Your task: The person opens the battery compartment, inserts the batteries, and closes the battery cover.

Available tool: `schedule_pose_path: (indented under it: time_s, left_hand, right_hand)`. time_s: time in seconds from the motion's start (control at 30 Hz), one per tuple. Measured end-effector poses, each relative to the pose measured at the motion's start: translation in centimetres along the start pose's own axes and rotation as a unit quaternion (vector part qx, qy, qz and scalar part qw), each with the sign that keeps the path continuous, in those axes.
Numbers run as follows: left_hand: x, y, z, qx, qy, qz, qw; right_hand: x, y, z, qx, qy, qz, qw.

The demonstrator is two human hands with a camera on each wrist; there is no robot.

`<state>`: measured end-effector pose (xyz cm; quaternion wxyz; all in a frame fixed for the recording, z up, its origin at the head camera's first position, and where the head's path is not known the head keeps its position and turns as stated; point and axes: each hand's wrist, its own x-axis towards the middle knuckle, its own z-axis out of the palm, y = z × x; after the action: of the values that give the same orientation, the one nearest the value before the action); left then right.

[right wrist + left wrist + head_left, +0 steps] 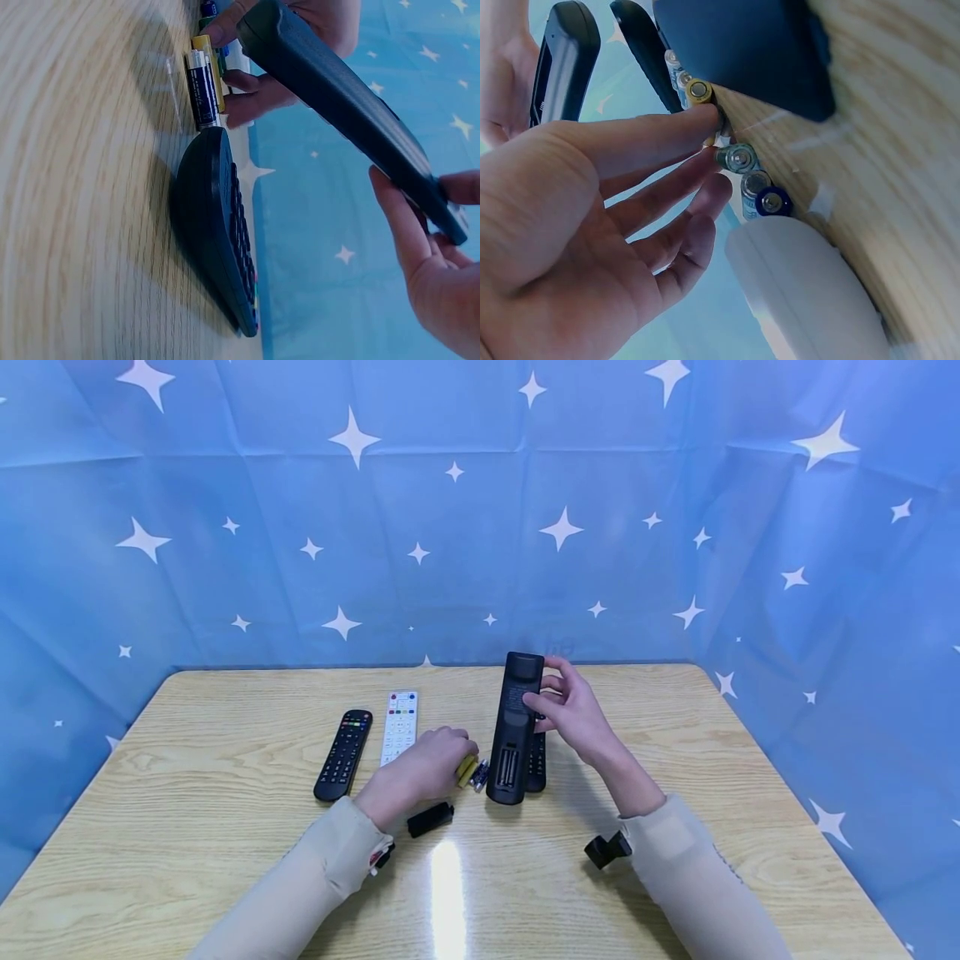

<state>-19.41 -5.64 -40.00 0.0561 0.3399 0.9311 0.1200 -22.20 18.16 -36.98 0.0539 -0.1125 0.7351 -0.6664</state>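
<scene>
My right hand holds a black remote control tilted up off the table, thumb on its back and fingers along its edge. Its back faces me, with the battery compartment uncovered at the lower end. To the left, my left hand pinches a yellow battery between thumb and fingers, low at the table; its grip is partly hidden. Silver-and-dark-blue batteries lie beside it. Green and blue batteries show past the fingers. A black battery cover lies in front of the left hand.
A second black remote lies face up just beneath the held one. At left are a white remote, partly behind my left hand, and another black remote. A blue starry curtain surrounds the wooden table.
</scene>
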Motion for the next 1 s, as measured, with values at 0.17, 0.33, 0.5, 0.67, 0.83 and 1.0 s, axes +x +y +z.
schedule_pose_path:
  time_s: [0.17,0.33,0.5,0.67,0.83,1.0]
  left_hand:
    - [-0.1,-0.2,0.0,-0.004,0.0,0.006,1.0]
    - [-0.1,-0.5,0.1,-0.016,0.002,0.015,0.9998]
    - [-0.2,-0.6,0.1,-0.005,0.005,0.01,0.9999]
    - [-0.6,-0.6,-0.3,-0.01,0.021,0.002,0.9997]
    - [-1.1,-0.5,-0.6,-0.041,0.05,0.01,0.9979]
    - [-1.7,-0.2,-0.9,-0.064,0.075,0.027,0.9948]
  right_hand:
    - [0.1,0.1,0.1,0.002,-0.003,-0.003,1.0]
    - [0.1,0.0,0.1,0.003,-0.004,0.0,1.0]
    - [0.1,0.0,0.1,0.0,-0.003,0.002,1.0]
    - [0.2,0.0,0.0,0.0,-0.001,0.003,1.0]
    - [0.1,0.0,0.0,0.006,0.004,0.005,1.0]
    - [0.2,0.0,-0.1,0.002,0.007,0.006,1.0]
